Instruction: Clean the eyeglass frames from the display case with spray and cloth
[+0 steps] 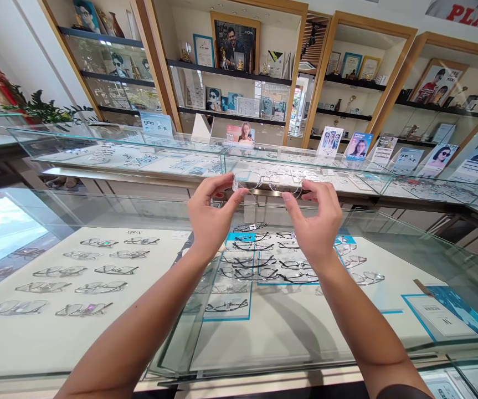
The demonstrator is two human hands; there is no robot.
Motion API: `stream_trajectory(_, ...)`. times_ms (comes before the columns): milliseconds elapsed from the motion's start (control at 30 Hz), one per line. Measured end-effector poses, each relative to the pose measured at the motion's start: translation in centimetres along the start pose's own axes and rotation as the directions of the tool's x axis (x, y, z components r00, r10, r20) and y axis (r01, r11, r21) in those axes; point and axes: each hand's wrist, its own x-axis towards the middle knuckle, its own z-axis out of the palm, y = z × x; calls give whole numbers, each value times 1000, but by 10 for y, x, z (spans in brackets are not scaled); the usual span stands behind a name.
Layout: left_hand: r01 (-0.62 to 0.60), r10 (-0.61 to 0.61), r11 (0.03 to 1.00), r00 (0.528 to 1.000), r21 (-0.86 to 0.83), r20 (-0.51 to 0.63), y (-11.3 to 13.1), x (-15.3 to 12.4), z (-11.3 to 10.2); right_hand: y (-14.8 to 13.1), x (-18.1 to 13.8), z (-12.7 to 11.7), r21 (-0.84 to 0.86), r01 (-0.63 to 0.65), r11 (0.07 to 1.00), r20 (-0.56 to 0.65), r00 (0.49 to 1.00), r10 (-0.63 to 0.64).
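Observation:
A pair of thin-rimmed eyeglasses is held up level in front of me, above a glass display case. My left hand pinches its left side between thumb and fingers, where a small clear tag or wrapping shows. On the other side, my right hand grips the right end of the frame with thumb and fingertips. Below the hands, several dark-framed eyeglasses lie in rows inside the case.
The glass case spans the foreground, with rows of eyeglasses at left and a brochure at right. Behind it runs another glass counter with standing cards. Wooden shelves line the wall.

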Motion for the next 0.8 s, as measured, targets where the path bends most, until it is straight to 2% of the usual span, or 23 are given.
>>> stream_trajectory(233, 8, -8, 1000, 1000, 17, 2, 0, -1, 0, 0, 0, 0, 26, -34, 999, 13, 999, 34)
stream_trajectory(533, -204, 219, 962, 973, 182, -69, 3, 0, -1, 0, 0, 0, 12, -209, 978, 177, 963, 204)
stream_trajectory(800, -226, 246, 950, 967, 214, -71, 6, 0, -2, 1, 0, 0, -7, -233, 972, 213, 950, 229)
